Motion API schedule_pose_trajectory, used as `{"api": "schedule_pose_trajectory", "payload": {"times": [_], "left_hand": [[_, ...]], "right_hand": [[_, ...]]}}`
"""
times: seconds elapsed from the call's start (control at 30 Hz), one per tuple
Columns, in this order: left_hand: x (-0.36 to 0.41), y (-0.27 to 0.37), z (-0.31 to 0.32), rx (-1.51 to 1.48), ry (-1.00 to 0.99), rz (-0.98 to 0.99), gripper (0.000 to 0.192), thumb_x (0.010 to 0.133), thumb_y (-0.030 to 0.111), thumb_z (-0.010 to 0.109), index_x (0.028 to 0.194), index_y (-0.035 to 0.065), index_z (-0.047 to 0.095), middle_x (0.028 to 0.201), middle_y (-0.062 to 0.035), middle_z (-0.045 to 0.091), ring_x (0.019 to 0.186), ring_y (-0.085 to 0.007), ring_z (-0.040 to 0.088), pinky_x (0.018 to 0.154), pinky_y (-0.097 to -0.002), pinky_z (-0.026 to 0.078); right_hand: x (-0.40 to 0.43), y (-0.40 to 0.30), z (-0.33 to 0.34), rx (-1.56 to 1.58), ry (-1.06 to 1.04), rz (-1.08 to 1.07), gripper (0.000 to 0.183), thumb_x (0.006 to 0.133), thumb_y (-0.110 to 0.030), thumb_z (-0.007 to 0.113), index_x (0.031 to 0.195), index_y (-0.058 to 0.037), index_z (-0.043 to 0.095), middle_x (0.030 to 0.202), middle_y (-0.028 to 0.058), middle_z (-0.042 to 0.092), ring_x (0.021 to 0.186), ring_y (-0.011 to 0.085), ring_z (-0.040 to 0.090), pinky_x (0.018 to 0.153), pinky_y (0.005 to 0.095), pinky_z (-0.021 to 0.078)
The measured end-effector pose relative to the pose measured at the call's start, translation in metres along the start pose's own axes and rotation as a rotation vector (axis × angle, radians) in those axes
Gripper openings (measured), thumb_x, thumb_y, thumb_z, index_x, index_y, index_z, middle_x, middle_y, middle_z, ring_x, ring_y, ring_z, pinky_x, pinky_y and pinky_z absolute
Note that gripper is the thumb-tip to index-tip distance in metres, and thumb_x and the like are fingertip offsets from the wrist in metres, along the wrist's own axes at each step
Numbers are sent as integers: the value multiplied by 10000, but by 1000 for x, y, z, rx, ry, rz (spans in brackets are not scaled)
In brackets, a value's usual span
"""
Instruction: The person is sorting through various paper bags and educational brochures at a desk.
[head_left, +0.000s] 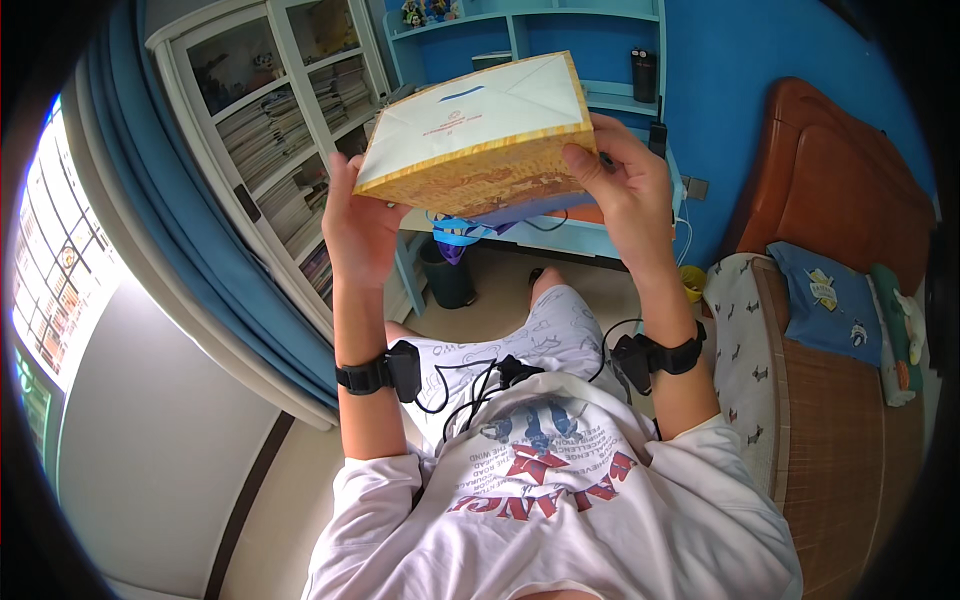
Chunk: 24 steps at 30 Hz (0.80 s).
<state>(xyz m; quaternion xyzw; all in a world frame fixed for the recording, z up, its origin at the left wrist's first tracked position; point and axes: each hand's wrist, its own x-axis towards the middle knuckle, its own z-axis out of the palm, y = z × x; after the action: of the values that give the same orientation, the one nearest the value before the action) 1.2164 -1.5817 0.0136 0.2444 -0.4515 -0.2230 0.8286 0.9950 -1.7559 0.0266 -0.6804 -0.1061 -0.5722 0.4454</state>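
A paper gift bag (480, 112) is held up in both hands, its white bottom panel facing me and its yellow-brown printed side below. That bottom bears small red writing and a blue mark. My left hand (364, 221) supports the bag's left end, with the fingers partly hidden behind it. At the right end, my right hand (619, 180) grips the bag, thumb on the printed side. Blue and purple ribbon-like material (454, 232) hangs beneath the bag; whether it is joined to the bag I cannot tell.
Behind the bag stands a light blue desk with shelves (585, 15). A dark waste bin (448, 277) is under it. On the left are a glass-fronted bookcase (255, 127) and a blue curtain (172, 210); on the right, a bed (832, 435) with a brown headboard. Black cables run from both wrist straps.
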Motion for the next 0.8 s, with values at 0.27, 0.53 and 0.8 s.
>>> {"api": "schedule_pose_trajectory", "payload": {"times": [0.27,0.53,0.8], "left_hand": [[0,6,4,45,32,109,119,992,147,525,958,40,567,1042,-115,668,1015,-190,656,931,-366,517],[2,0,-15,32,-82,198,106,1000,130,501,955,39,528,1059,-128,661,995,-191,654,895,-364,526],[-1,-1,-16,87,-57,388,118,978,143,492,899,58,474,1008,-121,636,948,-171,617,865,-318,495]], "right_hand": [[2,-2,-11,-35,-117,-105,121,896,21,693,998,85,697,1261,136,626,1060,195,655,907,298,556],[7,2,-21,-113,-216,-146,113,883,-12,717,972,55,698,1294,149,613,1061,210,665,903,324,565],[2,-16,-20,68,-276,-77,568,901,-324,763,1354,-47,561,1373,107,506,1113,201,642,923,321,546]]}}
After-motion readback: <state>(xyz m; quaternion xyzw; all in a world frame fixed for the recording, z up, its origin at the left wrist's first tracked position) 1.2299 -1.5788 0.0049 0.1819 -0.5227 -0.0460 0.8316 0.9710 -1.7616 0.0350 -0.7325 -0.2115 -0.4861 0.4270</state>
